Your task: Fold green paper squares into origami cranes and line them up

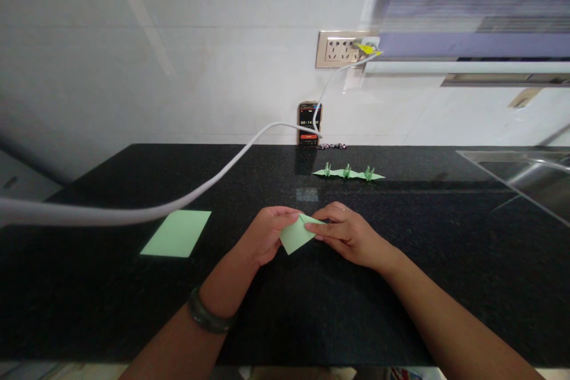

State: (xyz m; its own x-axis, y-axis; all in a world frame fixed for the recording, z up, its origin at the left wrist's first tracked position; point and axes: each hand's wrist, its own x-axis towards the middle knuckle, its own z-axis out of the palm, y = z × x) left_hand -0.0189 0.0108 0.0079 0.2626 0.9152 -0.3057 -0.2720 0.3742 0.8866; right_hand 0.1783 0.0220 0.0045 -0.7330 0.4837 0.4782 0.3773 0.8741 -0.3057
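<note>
One paper, partly folded, over bench, in front of phone. Left hand pinching paper's left side; right hand pinching its right side. Three cranes (wings spread, in row) just in front of phone, to its right. Flat sheet on bench, left of phone and nearer person. Cable crossing before phone.

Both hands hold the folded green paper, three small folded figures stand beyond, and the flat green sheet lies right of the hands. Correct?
In the head view, the flat green sheet lies to the left, not right. The rest is correct: left hand and right hand hold the folded green paper, with three small folded figures beyond.
</note>
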